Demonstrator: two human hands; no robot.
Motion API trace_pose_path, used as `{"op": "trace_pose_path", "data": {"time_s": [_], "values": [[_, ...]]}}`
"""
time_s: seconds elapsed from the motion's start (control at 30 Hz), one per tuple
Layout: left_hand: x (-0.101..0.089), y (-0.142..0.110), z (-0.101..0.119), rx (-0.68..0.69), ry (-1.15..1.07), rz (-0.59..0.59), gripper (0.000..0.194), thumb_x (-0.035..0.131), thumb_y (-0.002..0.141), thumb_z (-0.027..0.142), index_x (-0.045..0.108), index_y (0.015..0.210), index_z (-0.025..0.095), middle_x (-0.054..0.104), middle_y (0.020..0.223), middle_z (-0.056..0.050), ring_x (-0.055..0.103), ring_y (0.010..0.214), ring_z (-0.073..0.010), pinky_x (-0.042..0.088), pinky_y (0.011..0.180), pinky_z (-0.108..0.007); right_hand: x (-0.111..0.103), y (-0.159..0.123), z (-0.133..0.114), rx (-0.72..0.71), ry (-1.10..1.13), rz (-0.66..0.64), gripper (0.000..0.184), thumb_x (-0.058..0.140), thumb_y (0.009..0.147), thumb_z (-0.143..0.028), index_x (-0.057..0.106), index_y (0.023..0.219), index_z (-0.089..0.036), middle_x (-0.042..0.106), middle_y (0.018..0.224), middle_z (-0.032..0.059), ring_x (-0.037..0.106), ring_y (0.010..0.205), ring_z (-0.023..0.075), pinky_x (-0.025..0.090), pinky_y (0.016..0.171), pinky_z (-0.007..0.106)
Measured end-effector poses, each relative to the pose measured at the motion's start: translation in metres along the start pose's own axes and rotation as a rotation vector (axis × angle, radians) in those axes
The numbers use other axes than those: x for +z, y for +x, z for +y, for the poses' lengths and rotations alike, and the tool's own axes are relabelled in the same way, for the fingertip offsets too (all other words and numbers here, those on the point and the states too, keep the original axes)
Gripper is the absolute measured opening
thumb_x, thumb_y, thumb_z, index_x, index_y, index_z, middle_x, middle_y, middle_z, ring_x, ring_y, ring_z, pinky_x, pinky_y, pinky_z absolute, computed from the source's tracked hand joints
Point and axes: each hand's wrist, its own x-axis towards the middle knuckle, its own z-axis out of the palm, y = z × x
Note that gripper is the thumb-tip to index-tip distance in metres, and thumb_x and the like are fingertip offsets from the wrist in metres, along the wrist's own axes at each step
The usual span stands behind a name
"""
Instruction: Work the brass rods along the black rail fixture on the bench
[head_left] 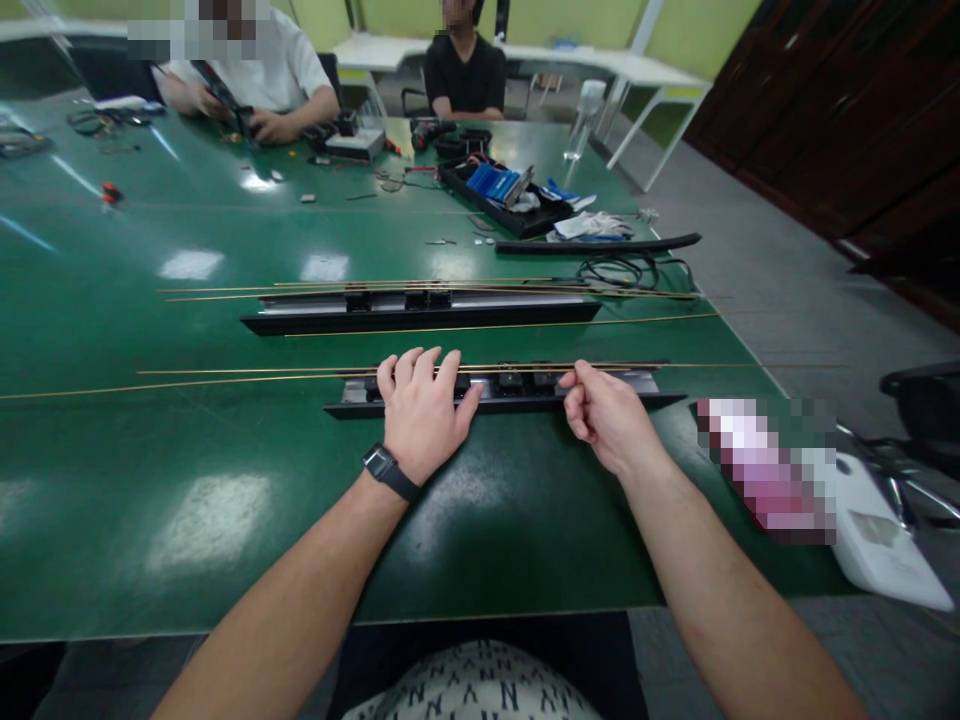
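A black channel-shaped bar [510, 405] with a silvery inner face and dark block-like parts lies across the table in front of me. Long thin gold-coloured rods [247, 374] run along its top and stick out past both ends. My left hand [424, 415] rests palm down over the bar's left part, fingers spread across the rods. Thumb and index finger of my right hand [606, 412] are pinched at the rods near the bar's right end, the other fingers curled. Exactly how many rods they pinch is hidden.
Behind lies a second black bar [420, 318] with more gold rods. Farther back are a cable coil [619, 270], a black strip [592, 246], a cluttered black tray [517, 225] and a bottle [581, 125]. Two people sit opposite. A white object [881, 535] sits at the right edge.
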Motion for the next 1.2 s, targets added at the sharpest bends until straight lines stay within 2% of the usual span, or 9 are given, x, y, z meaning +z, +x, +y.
{"op": "trace_pose_path", "data": {"time_s": [0.4, 0.93, 1.2], "values": [[0.0004, -0.0003, -0.0005, 0.003, -0.004, 0.002, 0.047, 0.055, 0.099, 0.05, 0.065, 0.135, 0.022, 0.066, 0.139, -0.016, 0.051, 0.136, -0.0381, 0.027, 0.118, -0.06, -0.0039, 0.0033, 0.0037, 0.016, 0.054, -0.009, 0.036, 0.074, 0.087, -0.052, 0.063, 0.085, -0.018, 0.058, 0.05, -0.0023, 0.041, 0.03, 0.0076, 0.019, 0.029, 0.019], [0.0002, -0.0003, -0.0002, 0.008, 0.017, -0.001, 0.048, 0.053, 0.1, 0.05, 0.064, 0.135, 0.019, 0.065, 0.139, -0.016, 0.05, 0.136, -0.0372, 0.027, 0.119, -0.058, -0.0013, 0.0025, 0.0038, -0.003, 0.098, 0.041, 0.033, 0.071, 0.091, -0.048, 0.062, 0.082, -0.017, 0.055, 0.048, -0.0029, 0.04, 0.028, 0.0071, 0.021, 0.029, 0.018], [0.0001, 0.0001, -0.0002, 0.008, 0.021, -0.006, 0.048, 0.055, 0.099, 0.05, 0.064, 0.135, 0.019, 0.066, 0.139, -0.016, 0.051, 0.135, -0.0371, 0.027, 0.118, -0.058, -0.0016, 0.0028, 0.0047, -0.017, 0.07, 0.016, 0.034, 0.077, 0.086, -0.048, 0.064, 0.081, -0.016, 0.055, 0.047, -0.0034, 0.039, 0.029, 0.0065, 0.02, 0.029, 0.017]]}}
